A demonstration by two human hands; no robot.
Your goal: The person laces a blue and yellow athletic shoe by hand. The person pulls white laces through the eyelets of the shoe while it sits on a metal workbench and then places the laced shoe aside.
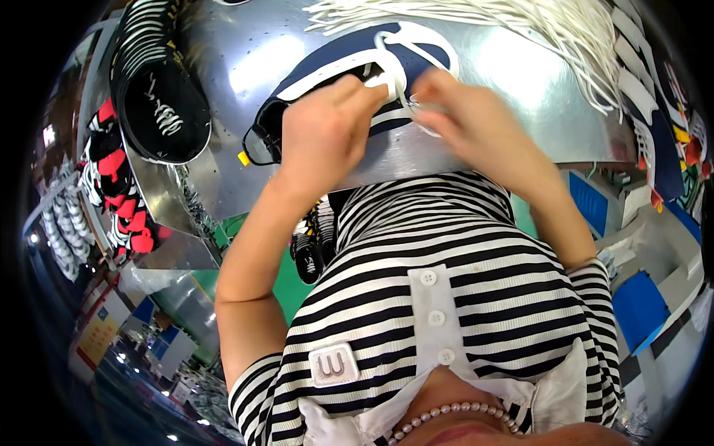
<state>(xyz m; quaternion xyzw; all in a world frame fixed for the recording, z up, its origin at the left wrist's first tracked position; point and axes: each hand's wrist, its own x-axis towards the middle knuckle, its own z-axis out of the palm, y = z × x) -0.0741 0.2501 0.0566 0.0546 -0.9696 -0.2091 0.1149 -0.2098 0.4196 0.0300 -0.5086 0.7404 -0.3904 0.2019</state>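
A navy and white shoe upper (pixel 327 72) lies on the metal table, its black-lined opening toward the left. My left hand (pixel 327 126) is closed on the upper's near side by the lacing edge, and its fingertips are partly hidden. A white shoelace (pixel 393 63) runs in loose loops over the front of the upper. Close to those loops is my right hand (pixel 476 123), its fingers bent and blurred by motion. Whether that hand grips the lace cannot be made out.
Many white laces (pixel 520 30) are spread along the far right of the metal table (pixel 245 186). A row of black shoe uppers (pixel 167 111) stands at the left. More navy and white uppers (pixel 664 149) hang at the right edge. Red and black pieces (pixel 123 178) are stacked farther left.
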